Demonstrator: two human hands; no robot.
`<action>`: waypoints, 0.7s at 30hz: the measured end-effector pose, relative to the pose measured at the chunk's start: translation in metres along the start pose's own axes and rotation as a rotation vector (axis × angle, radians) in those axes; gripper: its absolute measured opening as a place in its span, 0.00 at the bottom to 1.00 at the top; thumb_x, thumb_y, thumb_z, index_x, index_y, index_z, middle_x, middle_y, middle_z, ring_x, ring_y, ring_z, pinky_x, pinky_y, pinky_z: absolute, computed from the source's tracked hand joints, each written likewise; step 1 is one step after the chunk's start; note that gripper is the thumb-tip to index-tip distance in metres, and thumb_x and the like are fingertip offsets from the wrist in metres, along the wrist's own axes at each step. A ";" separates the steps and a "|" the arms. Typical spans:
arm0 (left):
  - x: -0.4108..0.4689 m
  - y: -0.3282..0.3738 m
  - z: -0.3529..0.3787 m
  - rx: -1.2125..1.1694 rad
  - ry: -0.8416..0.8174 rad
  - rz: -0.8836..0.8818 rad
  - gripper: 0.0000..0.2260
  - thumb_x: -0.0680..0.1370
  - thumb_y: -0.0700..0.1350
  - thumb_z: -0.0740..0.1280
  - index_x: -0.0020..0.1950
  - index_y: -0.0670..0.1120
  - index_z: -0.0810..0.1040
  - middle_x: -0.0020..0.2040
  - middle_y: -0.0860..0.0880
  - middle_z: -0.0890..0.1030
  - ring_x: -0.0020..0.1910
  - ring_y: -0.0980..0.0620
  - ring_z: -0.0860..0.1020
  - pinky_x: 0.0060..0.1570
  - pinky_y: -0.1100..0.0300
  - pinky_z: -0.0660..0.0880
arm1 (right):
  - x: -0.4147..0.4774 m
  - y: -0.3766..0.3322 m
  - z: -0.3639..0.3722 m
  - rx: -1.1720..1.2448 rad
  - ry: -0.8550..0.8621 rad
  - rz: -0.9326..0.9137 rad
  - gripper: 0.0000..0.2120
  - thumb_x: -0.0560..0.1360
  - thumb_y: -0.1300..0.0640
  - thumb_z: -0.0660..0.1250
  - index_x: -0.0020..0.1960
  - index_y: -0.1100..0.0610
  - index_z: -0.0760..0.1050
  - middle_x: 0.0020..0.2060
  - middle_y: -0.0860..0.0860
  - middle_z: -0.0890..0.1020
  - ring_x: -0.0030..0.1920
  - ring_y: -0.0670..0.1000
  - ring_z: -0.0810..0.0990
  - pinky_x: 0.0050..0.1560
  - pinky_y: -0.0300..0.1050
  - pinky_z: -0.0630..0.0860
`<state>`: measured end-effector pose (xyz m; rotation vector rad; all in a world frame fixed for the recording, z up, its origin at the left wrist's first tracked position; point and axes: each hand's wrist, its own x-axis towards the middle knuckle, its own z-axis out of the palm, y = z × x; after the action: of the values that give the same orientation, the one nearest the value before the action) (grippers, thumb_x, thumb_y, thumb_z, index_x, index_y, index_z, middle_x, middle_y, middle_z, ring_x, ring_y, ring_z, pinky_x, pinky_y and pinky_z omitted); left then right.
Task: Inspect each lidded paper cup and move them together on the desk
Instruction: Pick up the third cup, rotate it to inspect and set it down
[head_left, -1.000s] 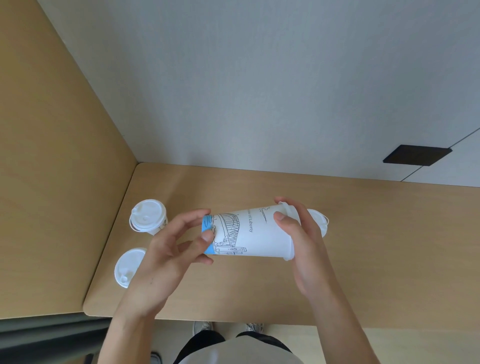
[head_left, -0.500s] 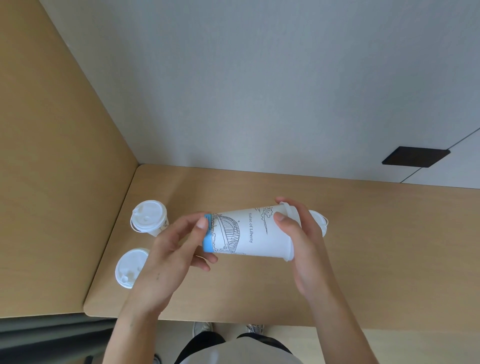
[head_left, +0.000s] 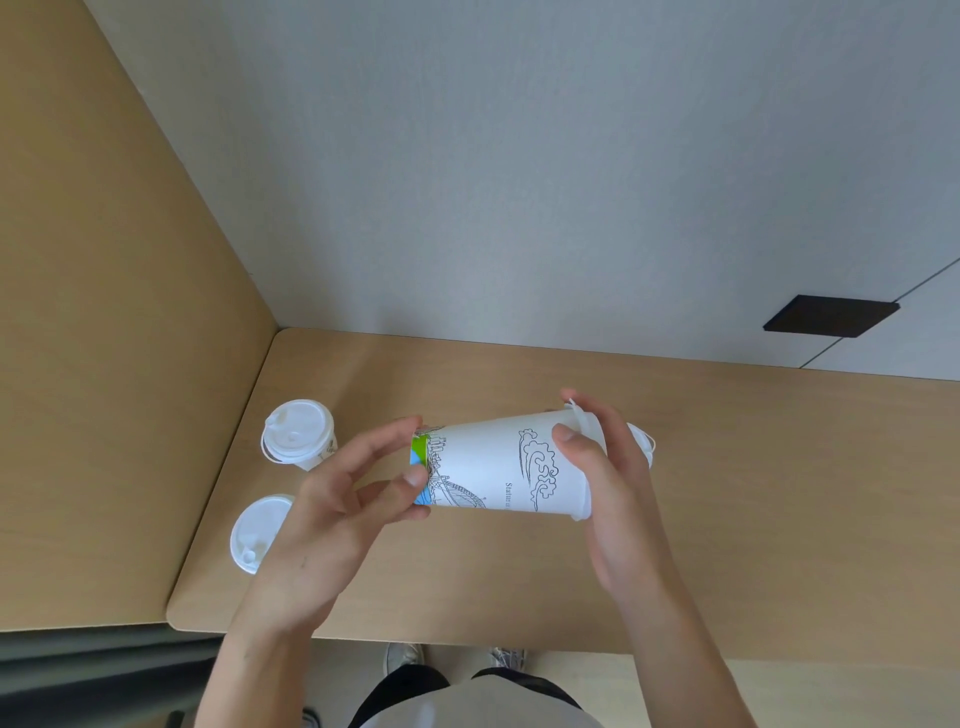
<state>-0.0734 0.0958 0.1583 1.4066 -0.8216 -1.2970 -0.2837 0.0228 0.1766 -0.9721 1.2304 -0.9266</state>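
Pale grey wall (head_left: 519, 182) at my twelve o'clock; wooden side panel (head_left: 104, 338) at nine; black plate (head_left: 830, 316) at two; my shoes (head_left: 402, 657) at six.

Two bare forearms lead to the left hand (head_left: 332, 514) and right hand (head_left: 618, 499), with no sleeves, rings or watch. Below them show a light beige top (head_left: 467, 709), dark trousers (head_left: 400, 686) and pale sneakers (head_left: 402, 656).

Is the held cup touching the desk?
Apart. In the head view both hands, left hand and right hand, hold the cup sideways above the desk.
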 end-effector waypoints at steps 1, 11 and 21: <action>0.000 0.001 0.001 0.002 0.014 -0.011 0.25 0.71 0.59 0.74 0.67 0.54 0.81 0.64 0.53 0.84 0.54 0.48 0.87 0.53 0.53 0.82 | 0.000 0.000 0.000 0.001 0.003 -0.004 0.27 0.60 0.38 0.72 0.60 0.37 0.81 0.57 0.30 0.81 0.62 0.42 0.80 0.75 0.63 0.70; -0.003 0.003 0.004 0.026 0.036 -0.028 0.21 0.75 0.56 0.74 0.67 0.54 0.81 0.65 0.53 0.84 0.56 0.47 0.86 0.52 0.50 0.83 | 0.001 0.000 -0.002 0.002 -0.025 -0.051 0.28 0.60 0.37 0.71 0.60 0.39 0.80 0.50 0.28 0.79 0.55 0.35 0.79 0.72 0.55 0.72; -0.005 0.012 0.014 0.000 0.079 0.026 0.20 0.74 0.49 0.77 0.65 0.52 0.82 0.60 0.56 0.85 0.51 0.60 0.85 0.59 0.47 0.80 | 0.006 0.013 -0.006 0.015 -0.003 -0.032 0.26 0.62 0.38 0.71 0.60 0.40 0.80 0.59 0.44 0.80 0.62 0.50 0.79 0.70 0.64 0.72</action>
<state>-0.0864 0.0944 0.1722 1.4331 -0.7843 -1.2142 -0.2883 0.0208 0.1622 -0.9832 1.2065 -0.9579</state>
